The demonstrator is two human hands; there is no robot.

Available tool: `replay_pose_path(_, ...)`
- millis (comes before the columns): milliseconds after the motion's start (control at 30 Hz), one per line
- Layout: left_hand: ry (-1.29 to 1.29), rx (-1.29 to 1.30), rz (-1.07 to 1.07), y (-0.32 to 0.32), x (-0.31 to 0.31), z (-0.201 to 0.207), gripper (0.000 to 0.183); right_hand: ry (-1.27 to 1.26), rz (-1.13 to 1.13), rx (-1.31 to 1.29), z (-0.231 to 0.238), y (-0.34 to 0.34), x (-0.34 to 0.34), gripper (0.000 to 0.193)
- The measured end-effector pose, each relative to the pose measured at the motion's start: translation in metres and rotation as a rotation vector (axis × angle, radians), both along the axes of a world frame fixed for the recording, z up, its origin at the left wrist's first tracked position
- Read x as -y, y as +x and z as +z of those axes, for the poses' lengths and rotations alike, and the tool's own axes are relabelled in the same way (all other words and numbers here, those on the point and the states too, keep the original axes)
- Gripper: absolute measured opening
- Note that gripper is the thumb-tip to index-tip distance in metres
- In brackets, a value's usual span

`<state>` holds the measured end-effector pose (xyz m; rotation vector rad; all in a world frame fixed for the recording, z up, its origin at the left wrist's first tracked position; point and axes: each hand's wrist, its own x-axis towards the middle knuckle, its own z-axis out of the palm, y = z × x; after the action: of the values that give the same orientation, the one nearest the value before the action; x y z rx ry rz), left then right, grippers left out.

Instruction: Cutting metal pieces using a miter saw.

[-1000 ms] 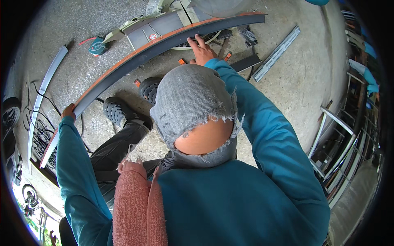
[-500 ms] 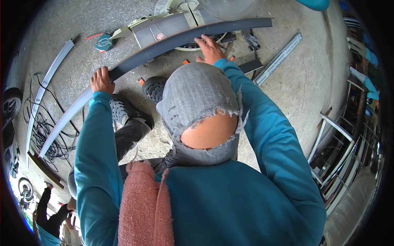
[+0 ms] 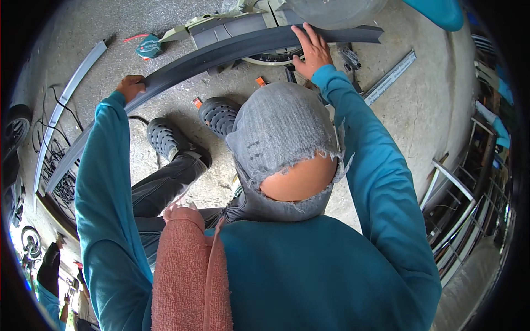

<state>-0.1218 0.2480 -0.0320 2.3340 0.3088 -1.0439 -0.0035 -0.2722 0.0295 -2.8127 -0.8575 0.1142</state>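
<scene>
A long dark grey metal channel (image 3: 221, 53) runs from the lower left up to the right, lying across the base of a miter saw (image 3: 221, 30). My left hand (image 3: 131, 87) is closed round it left of the saw. Over its right part my right hand (image 3: 313, 52) rests with fingers stretched across the metal and thumb apart on the near side. The saw's clear round guard (image 3: 337, 12) sits just beyond the right fingertips. Below the channel, part of the saw's round turntable (image 3: 276, 58) shows.
A teal tape measure (image 3: 149, 47) lies left of the saw. Farther left are another metal strip (image 3: 72, 83) and tangled black cable (image 3: 61, 165). A printed straight strip (image 3: 392, 76) lies at right, with metal frames (image 3: 455, 179) beyond. Two orange-tipped pieces sit near my shoes (image 3: 218, 116).
The channel has turned slightly and shows more of its grooved face. My left hand has moved along it to the left, and my right hand now reaches farther over it.
</scene>
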Motion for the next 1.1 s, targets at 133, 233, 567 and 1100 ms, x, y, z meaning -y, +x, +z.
replay_pose_path(133, 0.166, 0.089, -0.027, 0.007, 0.001, 0.001, 0.024, 0.029, -0.039, -0.017, -0.006, 0.017, -0.01, 0.078)
replay_pose_path(233, 0.31, 0.166, -0.163, 0.004, 0.01, 0.001, 0.029, -0.19, 0.017, 0.087, -0.011, 0.024, -0.015, 0.077)
replay_pose_path(567, 0.49, 0.094, -0.135, -0.002, 0.027, -0.016, 0.036, -0.256, -0.005, 0.025, -0.025, 0.019, -0.014, 0.075)
replay_pose_path(1100, 0.487, 0.216, -0.138, -0.014, 0.032, -0.013, 0.034, -0.064, -0.02, 0.019, -0.015, -0.002, 0.004, 0.078)
